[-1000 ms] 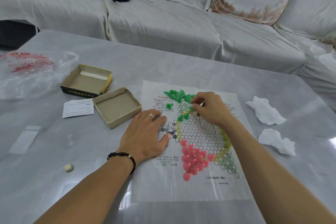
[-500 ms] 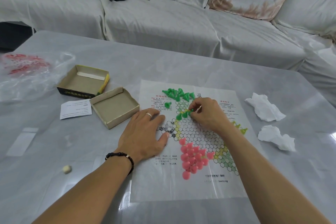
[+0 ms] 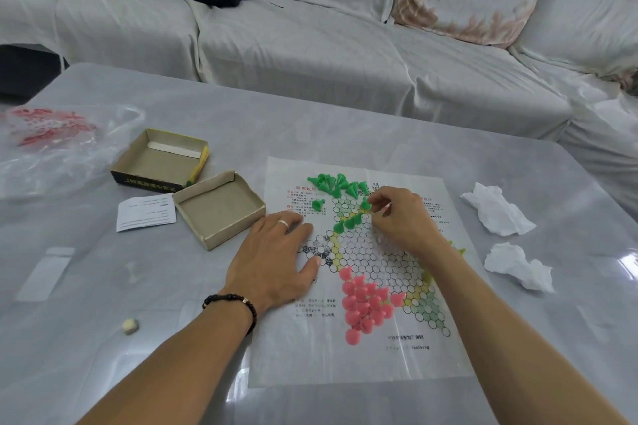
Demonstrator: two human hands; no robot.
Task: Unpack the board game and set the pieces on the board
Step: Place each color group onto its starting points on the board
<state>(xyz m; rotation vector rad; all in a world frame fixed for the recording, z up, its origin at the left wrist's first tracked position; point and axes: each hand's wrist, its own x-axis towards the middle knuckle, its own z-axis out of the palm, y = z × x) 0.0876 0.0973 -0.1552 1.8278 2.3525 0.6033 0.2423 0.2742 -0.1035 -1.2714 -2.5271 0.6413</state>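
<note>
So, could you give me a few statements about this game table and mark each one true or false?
1. The left hand lies flat on the paper board. True.
2. The right hand pinches a pink piece. False: it pinches a green piece.
3. The pink pieces cluster at the board's near side. True.
4. Both cardboard box halves hold green pieces. False: the halves look empty of them.
5. Two crumpled tissues lie right of the board. True.
</note>
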